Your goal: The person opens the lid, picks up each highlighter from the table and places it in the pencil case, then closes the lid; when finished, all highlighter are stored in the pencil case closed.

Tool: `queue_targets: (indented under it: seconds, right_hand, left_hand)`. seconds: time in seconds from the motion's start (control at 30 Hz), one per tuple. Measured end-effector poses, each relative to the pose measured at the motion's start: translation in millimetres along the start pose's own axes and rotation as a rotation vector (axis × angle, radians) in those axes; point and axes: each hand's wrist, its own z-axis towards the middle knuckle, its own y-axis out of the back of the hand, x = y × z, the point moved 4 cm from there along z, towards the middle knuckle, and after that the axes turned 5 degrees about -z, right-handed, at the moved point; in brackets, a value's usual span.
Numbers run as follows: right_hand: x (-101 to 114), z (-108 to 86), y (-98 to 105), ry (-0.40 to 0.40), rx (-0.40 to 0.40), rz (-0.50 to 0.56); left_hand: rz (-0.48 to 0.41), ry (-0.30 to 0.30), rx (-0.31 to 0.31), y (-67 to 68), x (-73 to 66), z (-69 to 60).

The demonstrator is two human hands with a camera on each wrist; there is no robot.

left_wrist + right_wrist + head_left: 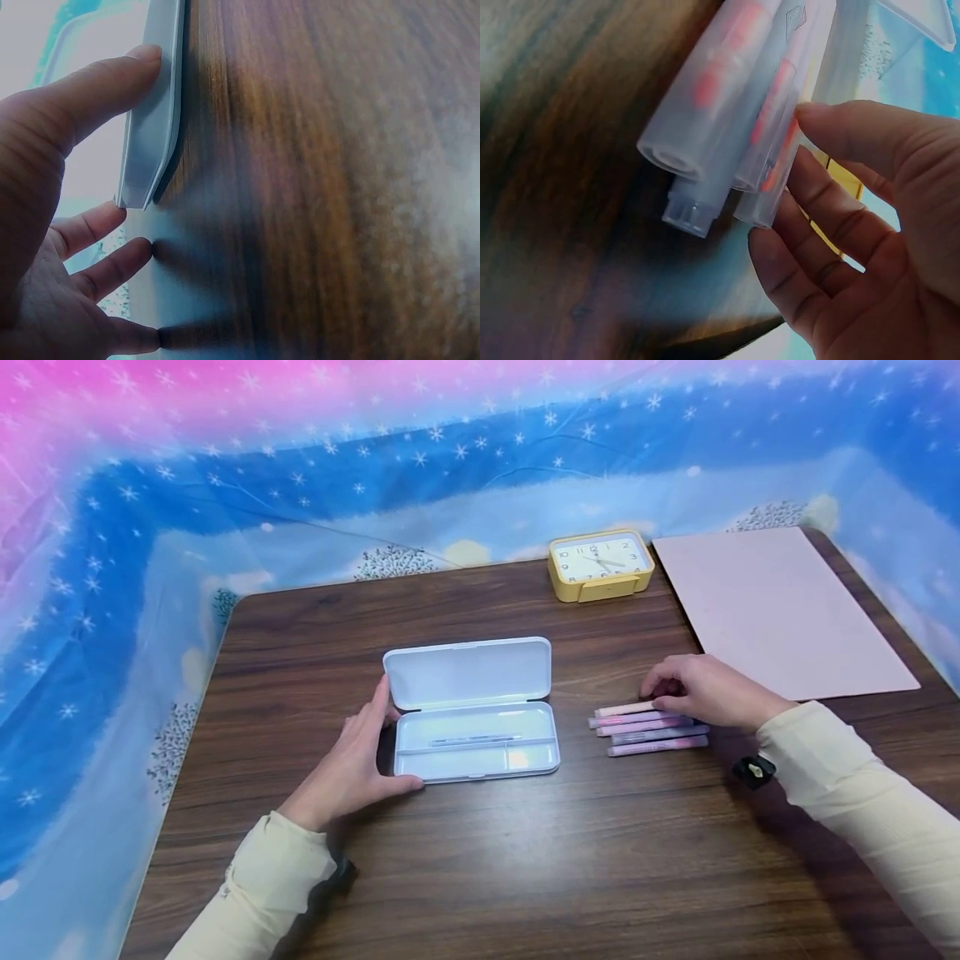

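A white pencil case (476, 760) lies with its lid (468, 675) raised on the dark wood table. My left hand (352, 768) is at its left end. Its thumb presses the front wall (154, 112), and the other fingers are spread along the side, fairly straight. A slim clear stick-like object (475, 741) lies inside, along the divider. To the right, several translucent pastel marker pens (660, 745) lie side by side. My right hand (701, 689) pinches the farthest one, a peach marker pen (624, 709), by its right end between thumb and fingers.
A yellow clock (602, 567) stands at the table's back edge. Right of it lies a pale pink board (780, 610), just beyond the right hand. A snowflake-patterned cloth (337, 468) hangs behind and beside the wood table (480, 877).
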Motion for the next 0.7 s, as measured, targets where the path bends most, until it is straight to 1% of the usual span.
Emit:
queue_targets:
  seconds: [0.27, 0.47, 0.7]
  right_hand:
    - [-1.8, 5.9, -2.7, 0.04, 0.012, -0.022]
    - [-0.5, 6.7, -2.4, 0.051, 0.014, -0.018]
    - [0.9, 3.6, 3.2, 0.066, -0.021, -0.02]
  left_hand:
    - [0.0, 0.009, 0.006, -0.7, 0.5, 0.3]
    - [-0.005, 0.019, 0.01, -1.0, 1.5, 0.1]
    - [-0.004, 0.014, 0.008, -0.9, 1.8, -0.3]
